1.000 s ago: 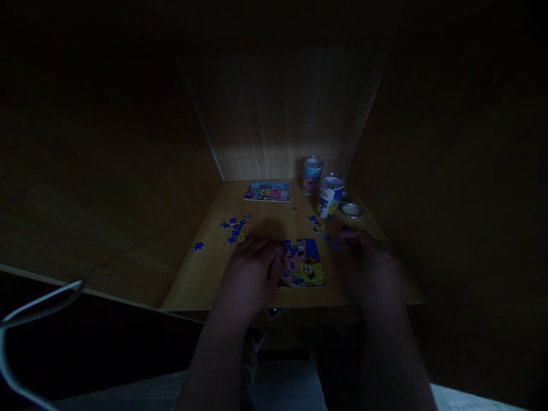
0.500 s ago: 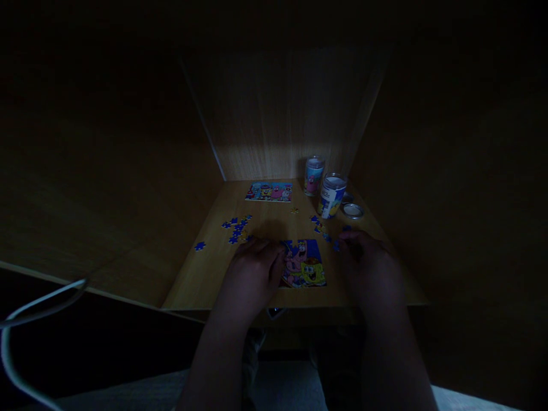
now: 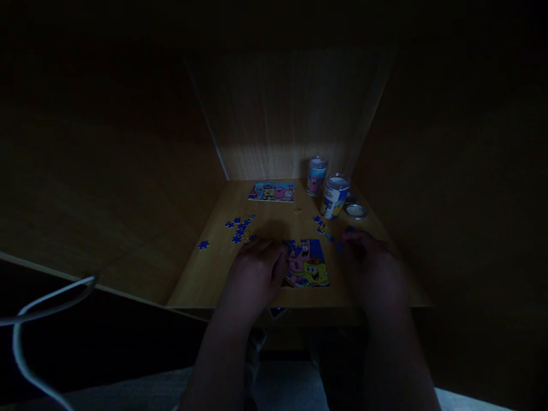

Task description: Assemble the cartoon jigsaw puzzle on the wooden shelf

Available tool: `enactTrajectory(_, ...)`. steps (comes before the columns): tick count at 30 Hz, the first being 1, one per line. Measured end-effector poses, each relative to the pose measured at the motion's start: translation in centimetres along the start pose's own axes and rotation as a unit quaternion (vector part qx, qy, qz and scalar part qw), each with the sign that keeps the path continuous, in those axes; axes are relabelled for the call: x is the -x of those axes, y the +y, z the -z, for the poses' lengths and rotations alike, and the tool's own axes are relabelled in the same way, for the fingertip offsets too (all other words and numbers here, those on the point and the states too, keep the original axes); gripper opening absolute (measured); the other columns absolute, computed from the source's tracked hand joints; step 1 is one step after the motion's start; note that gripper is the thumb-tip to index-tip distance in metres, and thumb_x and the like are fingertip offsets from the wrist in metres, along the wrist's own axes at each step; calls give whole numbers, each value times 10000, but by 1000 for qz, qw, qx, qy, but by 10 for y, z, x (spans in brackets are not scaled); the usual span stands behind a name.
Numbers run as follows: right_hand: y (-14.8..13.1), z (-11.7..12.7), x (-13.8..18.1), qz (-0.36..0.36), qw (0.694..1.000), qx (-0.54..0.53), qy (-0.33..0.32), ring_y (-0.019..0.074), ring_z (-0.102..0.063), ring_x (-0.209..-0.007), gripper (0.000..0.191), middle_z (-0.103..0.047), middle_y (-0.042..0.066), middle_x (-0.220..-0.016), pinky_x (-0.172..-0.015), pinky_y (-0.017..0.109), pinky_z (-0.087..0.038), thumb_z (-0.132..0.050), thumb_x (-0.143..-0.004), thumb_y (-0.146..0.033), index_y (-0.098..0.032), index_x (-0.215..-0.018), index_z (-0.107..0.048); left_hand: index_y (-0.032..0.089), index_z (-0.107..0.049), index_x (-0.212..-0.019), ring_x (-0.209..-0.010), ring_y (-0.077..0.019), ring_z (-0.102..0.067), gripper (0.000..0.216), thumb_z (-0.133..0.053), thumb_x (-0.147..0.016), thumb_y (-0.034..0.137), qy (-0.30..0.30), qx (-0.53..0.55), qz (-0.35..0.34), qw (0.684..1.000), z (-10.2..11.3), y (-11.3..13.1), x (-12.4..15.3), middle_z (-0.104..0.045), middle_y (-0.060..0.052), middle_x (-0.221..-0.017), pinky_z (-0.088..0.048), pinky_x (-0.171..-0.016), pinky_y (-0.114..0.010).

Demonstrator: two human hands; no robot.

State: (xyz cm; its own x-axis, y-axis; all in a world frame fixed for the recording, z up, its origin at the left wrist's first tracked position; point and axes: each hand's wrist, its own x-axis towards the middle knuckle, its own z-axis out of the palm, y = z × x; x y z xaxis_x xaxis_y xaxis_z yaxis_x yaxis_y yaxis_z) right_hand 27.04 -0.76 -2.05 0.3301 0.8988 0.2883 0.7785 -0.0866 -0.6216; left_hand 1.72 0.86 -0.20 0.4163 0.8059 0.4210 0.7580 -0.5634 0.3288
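A partly assembled jigsaw puzzle point(image 3: 314, 268) with pink and yellow cartoon figures lies near the board's front edge; its upper edge has a gap. My left hand point(image 3: 259, 265) rests at its left side, fingers curled and thumb against the puzzle's edge; the fingertips are hidden. To the right of the puzzle, my right hand point(image 3: 372, 257) has its fingers drawn together by a dark blue puzzle piece point(image 3: 350, 229). In the dim light I cannot see what lies between them. Loose pieces point(image 3: 325, 229) lie just left of those fingers.
More blue and yellow pieces point(image 3: 240, 229) lie left of centre, with a single blue piece point(image 3: 204, 245) farther left. A cartoon picture card point(image 3: 272, 192) is at the back. Two clear-topped cans point(image 3: 317, 177) and a round lid point(image 3: 355, 212) stand back right. Wooden walls point(image 3: 282, 120) enclose the surface.
The whole view has shifted slightly, so things appear a little farther right. Both hands keep nearly the same places and poses beside the puzzle.
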Motion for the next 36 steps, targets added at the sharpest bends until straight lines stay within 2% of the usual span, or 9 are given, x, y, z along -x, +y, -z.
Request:
enactTrajectory(5,-1,0,0,8,1000,-11,9,294,-742,-990,266,-804,112,-1092,-878,417,-531,-605,-1040,-379,-260,-1182,-796,215,-746,-1058,-982,-273,-718,145,-612,-1076,164,6,2,5,1000,-1,-1,1,-771,-75,-998,-594,-937,-476)
enactTrajectory(11,4,-2,2,11,993,-14,116,355,-673,-1234,392,-762,181,-1321,-1025,489,-533,-532,-1034,-314,-167,-1345,-722,217,-743,-1064,-1021,-276,-719,141,-612,-1073,165,31,-5,21,999,-1,-2,0,-771,-82,-1040,-587,-959,-480)
enactTrajectory(13,7,-3,3,15,992,9,127,367,-651,-1249,428,-752,187,-1337,-1042,505,-523,-524,-1015,-273,-157,-1388,-701,217,-744,-1060,-1014,-276,-716,141,-613,-1075,169,29,-8,23,999,-1,-3,0,-770,-80,-1037,-585,-957,-480)
enactTrajectory(19,8,-8,3,64,988,111,84,370,-637,-1268,454,-741,195,-1360,-1113,533,-471,-503,-961,-160,-123,-1365,-708,219,-746,-1055,-1012,-277,-716,141,-615,-1074,172,28,-7,23,999,-1,-2,0,-773,-81,-1039,-586,-946,-477)
enactTrajectory(23,9,-10,3,74,982,161,65,376,-613,-1301,461,-723,184,-1421,-1094,535,-481,-527,-977,-182,-147,-1405,-695,216,-743,-1058,-1009,-275,-717,143,-608,-1079,172,31,-6,21,999,-2,-2,0,-770,-80,-1033,-586,-939,-469)
enactTrajectory(29,12,-10,2,80,982,169,36,381,-592,-1336,501,-728,170,-1408,-1084,555,-501,-570,-981,-209,-202,-1470,-683,217,-738,-1032,-977,-268,-715,145,-609,-1077,170,22,-5,23,999,-1,-2,-1,-758,-76,-1002,-585,-925,-466)
enactTrajectory(36,9,-10,2,86,983,161,31,383,-601,-1329,461,-732,179,-1396,-1086,567,-498,-555,-1007,-237,-187,-1445,-687,218,-736,-1021,-993,-272,-715,154,-601,-1081,174,26,-2,23,999,0,-1,-1,-758,-81,-997,-593,-932,-474)
